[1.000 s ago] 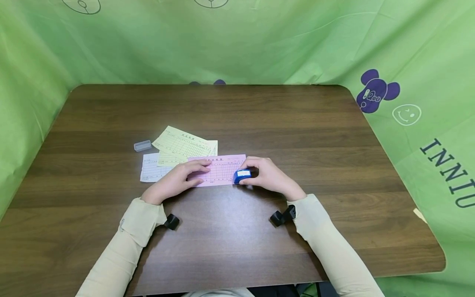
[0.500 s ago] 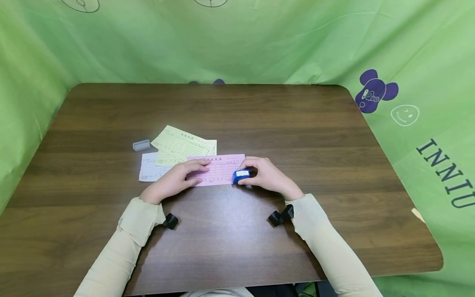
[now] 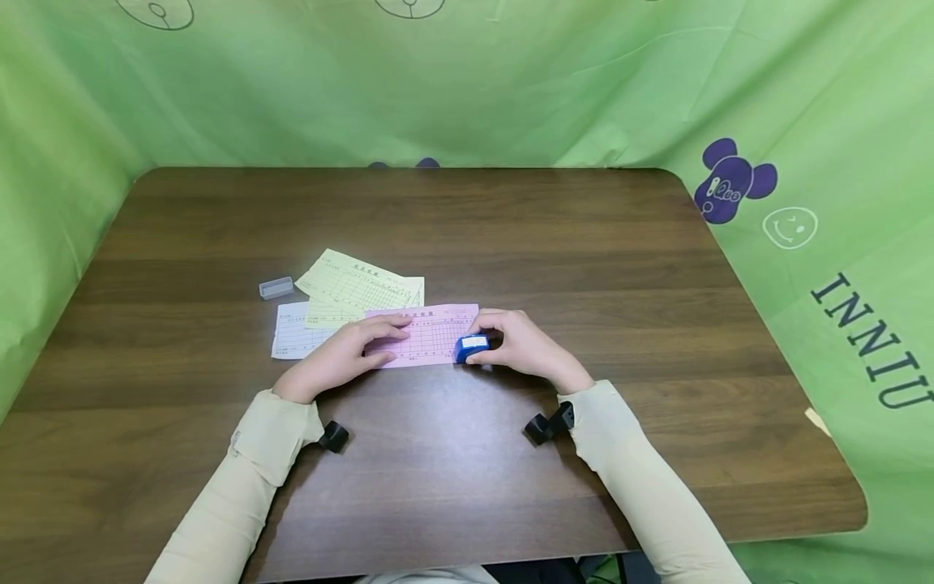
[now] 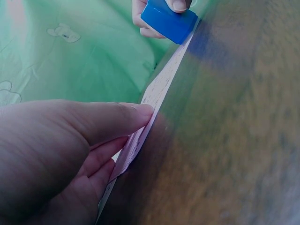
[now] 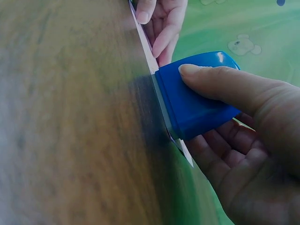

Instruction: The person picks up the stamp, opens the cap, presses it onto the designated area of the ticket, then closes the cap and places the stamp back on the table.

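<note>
A pink printed slip (image 3: 434,334) lies flat on the table. My left hand (image 3: 344,350) rests on its left part, thumb near the front edge and fingers spread over the paper. At the slip's right end, my right hand (image 3: 527,345) grips a blue stamp (image 3: 471,348) with a white label on top. In the right wrist view, the thumb lies along one side of the stamp (image 5: 199,101) and fingers are on the far side. Its base sits down against the paper, so the face underneath is hidden.
Yellow-green printed slips (image 3: 350,280) overlap behind the pink one. A white slip (image 3: 292,332) lies partly under my left hand. Left of them is a small clear cap (image 3: 276,288). A green printed curtain (image 3: 511,89) borders the brown table (image 3: 467,470).
</note>
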Motion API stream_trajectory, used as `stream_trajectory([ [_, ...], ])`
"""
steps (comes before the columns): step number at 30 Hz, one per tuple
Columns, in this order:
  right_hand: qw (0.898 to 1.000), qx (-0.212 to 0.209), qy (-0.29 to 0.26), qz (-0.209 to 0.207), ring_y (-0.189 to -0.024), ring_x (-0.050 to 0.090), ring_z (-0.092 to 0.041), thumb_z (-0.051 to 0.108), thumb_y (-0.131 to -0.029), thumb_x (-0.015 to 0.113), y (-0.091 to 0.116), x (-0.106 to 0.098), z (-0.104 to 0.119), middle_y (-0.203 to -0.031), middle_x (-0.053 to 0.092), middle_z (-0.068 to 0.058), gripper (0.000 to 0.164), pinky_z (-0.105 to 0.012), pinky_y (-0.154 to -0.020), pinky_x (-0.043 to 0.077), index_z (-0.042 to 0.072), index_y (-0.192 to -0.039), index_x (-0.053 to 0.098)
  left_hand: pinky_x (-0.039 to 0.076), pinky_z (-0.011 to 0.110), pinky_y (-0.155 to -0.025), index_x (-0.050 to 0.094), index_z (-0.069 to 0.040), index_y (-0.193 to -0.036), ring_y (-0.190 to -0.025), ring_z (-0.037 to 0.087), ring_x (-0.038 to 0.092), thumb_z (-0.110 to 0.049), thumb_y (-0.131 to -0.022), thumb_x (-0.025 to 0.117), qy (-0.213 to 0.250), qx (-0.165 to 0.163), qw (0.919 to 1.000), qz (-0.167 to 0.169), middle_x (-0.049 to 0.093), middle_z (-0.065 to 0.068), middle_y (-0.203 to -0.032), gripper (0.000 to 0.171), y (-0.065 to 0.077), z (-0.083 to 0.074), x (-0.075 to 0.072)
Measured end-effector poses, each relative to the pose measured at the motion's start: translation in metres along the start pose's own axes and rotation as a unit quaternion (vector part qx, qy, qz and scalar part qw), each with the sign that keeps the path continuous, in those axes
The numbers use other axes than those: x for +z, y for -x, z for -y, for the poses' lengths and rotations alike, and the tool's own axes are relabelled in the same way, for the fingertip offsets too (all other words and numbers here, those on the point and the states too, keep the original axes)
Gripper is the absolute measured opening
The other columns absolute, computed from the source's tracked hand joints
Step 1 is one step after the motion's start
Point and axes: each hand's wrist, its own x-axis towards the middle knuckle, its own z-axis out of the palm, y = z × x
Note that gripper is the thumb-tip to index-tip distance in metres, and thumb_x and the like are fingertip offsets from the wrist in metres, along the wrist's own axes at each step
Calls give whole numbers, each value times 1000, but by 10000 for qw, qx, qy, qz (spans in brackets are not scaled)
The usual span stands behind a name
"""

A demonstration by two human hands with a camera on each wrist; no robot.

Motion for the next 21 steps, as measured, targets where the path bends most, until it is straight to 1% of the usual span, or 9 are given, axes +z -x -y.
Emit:
stream_trajectory([
  [9, 10000, -10, 37, -15, -85, 55, -15, 16, -78, 81, -2, 2, -2, -93, 67, 0, 19, -25, -76, 47, 11, -90, 68, 37, 44, -112, 65, 0, -121, -138, 29, 43, -4, -90, 65, 32, 71, 10000, -37, 54, 12, -142, 31, 0, 5, 1],
  [15, 9999, -80, 45, -56, -84, 55, -15, 16, -78, 81, -1, 2, -2, -92, 67, 0, 18, -24, -75, 47, 11, -90, 68, 37, 44, -112, 65, -1, -121, -138, 30, 43, -5, -90, 65, 14, 30, 10000, -11, 53, 12, -143, 31, 0, 4, 1],
  [21, 10000, -51, 22, -53, -85, 55, -15, 16, -78, 81, -1, 2, -2, -92, 67, 0, 18, -24, -76, 47, 11, -90, 68, 37, 45, -112, 64, 0, -122, -138, 30, 42, -4, -90, 65, 8, 49, 10000, 10, 52, 12, -144, 32, -1, 4, 1],
])
